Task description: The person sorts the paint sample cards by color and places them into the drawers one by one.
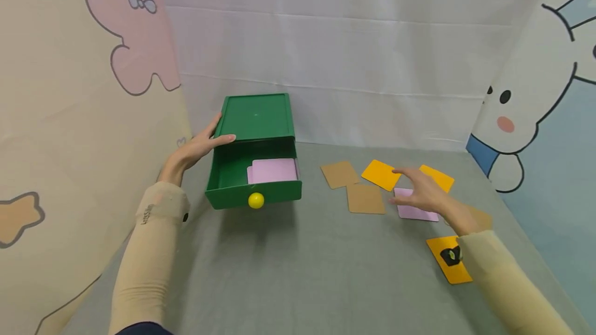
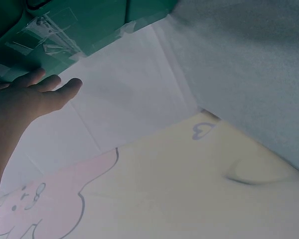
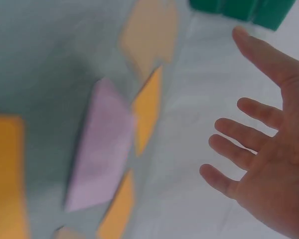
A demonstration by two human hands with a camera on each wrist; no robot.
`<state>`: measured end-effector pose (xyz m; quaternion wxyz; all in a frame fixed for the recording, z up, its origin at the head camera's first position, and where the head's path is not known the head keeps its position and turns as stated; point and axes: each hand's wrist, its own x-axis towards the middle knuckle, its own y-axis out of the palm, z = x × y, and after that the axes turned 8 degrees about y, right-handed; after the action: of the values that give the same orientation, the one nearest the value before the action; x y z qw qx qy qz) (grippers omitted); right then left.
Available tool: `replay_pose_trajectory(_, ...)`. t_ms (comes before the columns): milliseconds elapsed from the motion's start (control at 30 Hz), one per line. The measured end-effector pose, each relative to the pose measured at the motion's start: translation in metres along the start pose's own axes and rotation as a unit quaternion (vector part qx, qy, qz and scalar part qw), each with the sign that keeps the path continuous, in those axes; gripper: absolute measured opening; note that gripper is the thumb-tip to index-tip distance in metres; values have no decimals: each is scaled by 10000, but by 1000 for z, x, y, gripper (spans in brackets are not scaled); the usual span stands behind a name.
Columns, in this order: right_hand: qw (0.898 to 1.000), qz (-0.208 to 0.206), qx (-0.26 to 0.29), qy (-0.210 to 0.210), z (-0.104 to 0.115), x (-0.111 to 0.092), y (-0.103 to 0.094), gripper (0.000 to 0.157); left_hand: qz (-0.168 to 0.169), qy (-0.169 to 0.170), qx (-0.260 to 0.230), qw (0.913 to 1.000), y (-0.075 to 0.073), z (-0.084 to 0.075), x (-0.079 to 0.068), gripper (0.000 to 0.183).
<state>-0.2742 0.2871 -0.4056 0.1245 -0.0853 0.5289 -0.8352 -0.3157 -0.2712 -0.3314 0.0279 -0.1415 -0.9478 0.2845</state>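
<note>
A green box (image 1: 255, 115) stands at the back with its drawer (image 1: 223, 198) pulled out toward me. The drawer has a yellow knob (image 1: 256, 200), and pink cards (image 1: 274, 170) lie inside. My left hand (image 1: 195, 146) rests on the box, thumb over the top's front edge, fingers along the left side. In the left wrist view the fingers extend against the box's taped side (image 2: 55, 45). My right hand (image 1: 421, 193) is spread over a pink card (image 1: 419, 215) on the table, thumb apart from the fingers. Nothing is in it, as the right wrist view confirms.
Brown cards (image 1: 366, 199) lie right of the box. Yellow cards (image 1: 382, 174) are around the right hand, one yellow card (image 1: 458, 275) partly under the right sleeve. A white cloth wall (image 1: 349, 66) stands behind; printed walls (image 1: 56, 92) flank both sides.
</note>
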Motion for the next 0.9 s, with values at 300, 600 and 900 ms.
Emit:
replay_pose_trajectory(300, 9923, 963, 109, 775, -53, -9, 13, 94, -25, 79, -122, 9999, -3, -14, -16, 96)
replay_pose_trajectory(600, 9830, 1552, 48, 976, -63, -1, 15, 100, 41, 92, -54, 9999, 1, -18, -15, 95)
replay_pose_trajectory(900, 9814, 1497, -89, 1201, -70, 2, 20, 106, -80, 171, 67, 9998, 0, 7, 3, 92)
